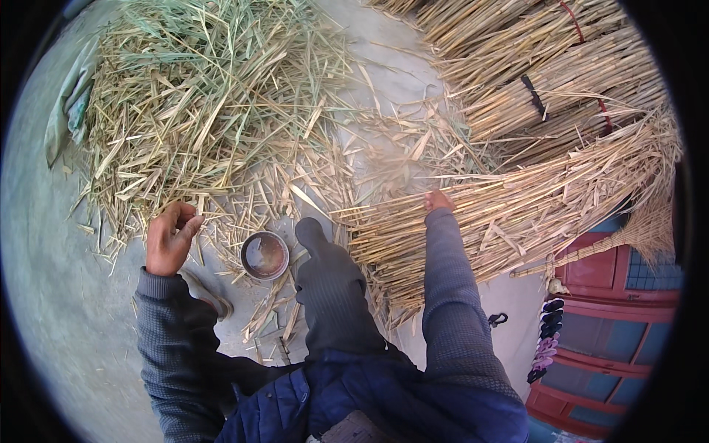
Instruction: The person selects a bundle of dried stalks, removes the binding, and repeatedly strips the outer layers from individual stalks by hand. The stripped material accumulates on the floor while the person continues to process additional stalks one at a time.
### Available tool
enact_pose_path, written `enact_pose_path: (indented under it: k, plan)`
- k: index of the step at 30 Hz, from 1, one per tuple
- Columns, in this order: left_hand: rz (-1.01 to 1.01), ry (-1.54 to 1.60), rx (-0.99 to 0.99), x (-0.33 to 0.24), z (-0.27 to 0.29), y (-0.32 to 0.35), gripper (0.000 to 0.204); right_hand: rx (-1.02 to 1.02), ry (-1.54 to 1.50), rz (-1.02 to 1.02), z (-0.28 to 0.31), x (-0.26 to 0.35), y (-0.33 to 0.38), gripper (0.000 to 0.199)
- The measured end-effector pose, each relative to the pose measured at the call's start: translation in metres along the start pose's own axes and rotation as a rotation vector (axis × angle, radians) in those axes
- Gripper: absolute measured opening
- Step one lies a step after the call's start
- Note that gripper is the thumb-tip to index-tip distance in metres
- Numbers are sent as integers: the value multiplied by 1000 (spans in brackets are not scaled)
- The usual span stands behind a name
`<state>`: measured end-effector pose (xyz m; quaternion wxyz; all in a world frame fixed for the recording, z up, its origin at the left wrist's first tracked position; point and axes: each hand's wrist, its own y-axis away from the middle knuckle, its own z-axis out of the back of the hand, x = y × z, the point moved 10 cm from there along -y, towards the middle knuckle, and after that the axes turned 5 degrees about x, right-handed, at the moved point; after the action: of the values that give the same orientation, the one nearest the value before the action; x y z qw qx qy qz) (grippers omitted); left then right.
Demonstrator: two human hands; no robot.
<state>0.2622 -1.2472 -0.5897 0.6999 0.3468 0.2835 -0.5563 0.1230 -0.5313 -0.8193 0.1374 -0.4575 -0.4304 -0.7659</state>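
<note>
My left hand point(171, 238) hovers beside the loose straw heap point(214, 111), its fingers bent and the thumb apart from them. I see nothing held in it. My right arm stretches forward over a thick layer of dry stalks point(473, 221). At its end my right hand point(438, 201) is closed among the stalks, strongly foreshortened. Whatever its fingers grip is hidden. Between my left hand and my leg, a round metal bowl point(245, 260) stands on the ground with some liquid in it.
Tied stalk bundles point(546, 81) are stacked at the far right. A straw broom point(583, 251) lies near red framed doors point(613, 310), with several shoes point(548, 332) alongside. A cloth sack point(70, 111) lies at the heap's left edge. Loose leaves litter the concrete ground point(44, 244).
</note>
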Motion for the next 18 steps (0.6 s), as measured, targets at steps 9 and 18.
enact_pose_path:
  k: [9, 18]
  plan:
    - [-36, 0, -21, -3, 3, 3, 18, 222, -70, 144, 4, 7, 3, 20]
    - [-75, -46, -28, -5, 2, 3, 20, -167, 360, 373, 45, 6, -19, 17]
